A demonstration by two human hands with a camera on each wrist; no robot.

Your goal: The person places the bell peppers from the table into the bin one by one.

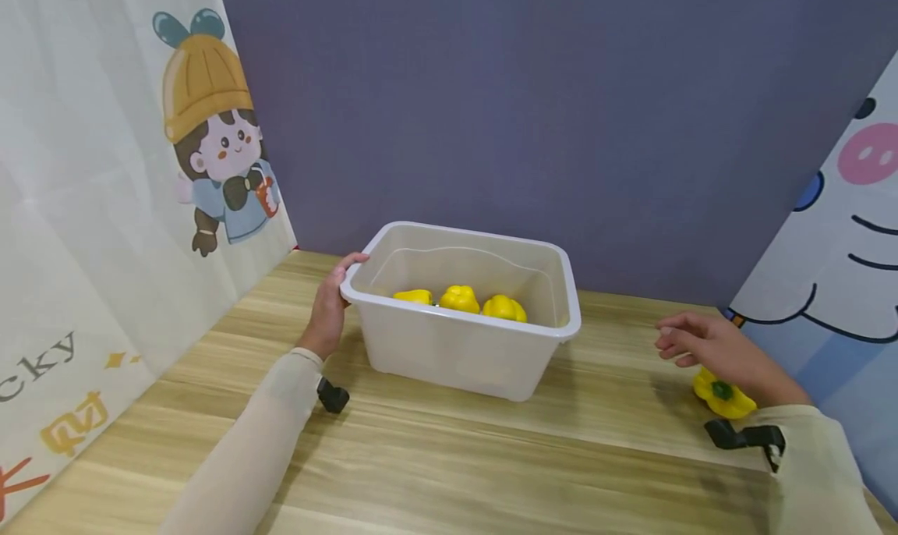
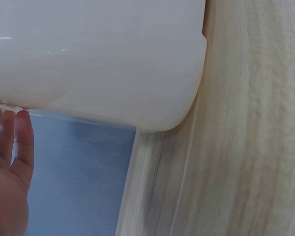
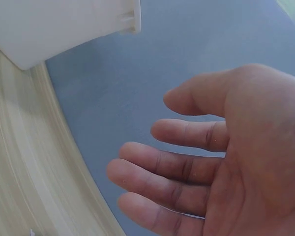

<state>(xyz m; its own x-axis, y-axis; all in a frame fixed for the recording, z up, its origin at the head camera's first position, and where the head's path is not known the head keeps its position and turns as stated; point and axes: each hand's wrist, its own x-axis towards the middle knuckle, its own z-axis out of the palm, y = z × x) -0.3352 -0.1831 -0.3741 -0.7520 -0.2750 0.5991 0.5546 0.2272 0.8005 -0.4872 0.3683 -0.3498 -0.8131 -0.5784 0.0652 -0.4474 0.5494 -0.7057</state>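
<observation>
A pale grey plastic bin (image 1: 456, 356) stands on the table with several yellow bell peppers (image 1: 459, 299) inside, partly hidden by its front wall. My left hand (image 1: 328, 309) holds the bin's left end at the rim. In the left wrist view, fingertips (image 2: 23, 120) meet the underside of the bin's rim (image 2: 83, 119). Off to the right of the bin, my right hand (image 1: 722, 356) is in the air with nothing in it. Its fingers (image 3: 152, 164) are loosely bent and spread in the right wrist view. Below that hand, another yellow bell pepper (image 1: 722, 395) lies on the table, partly covered.
Behind the bin rises a grey-blue panel (image 1: 491, 114). A white printed sheet (image 1: 84, 168) with a cartoon figure borders the wood-grain table (image 1: 449, 472) on the left, and a pig-print sheet (image 1: 828, 262) on the right. Black camera mounts sit on both wrists.
</observation>
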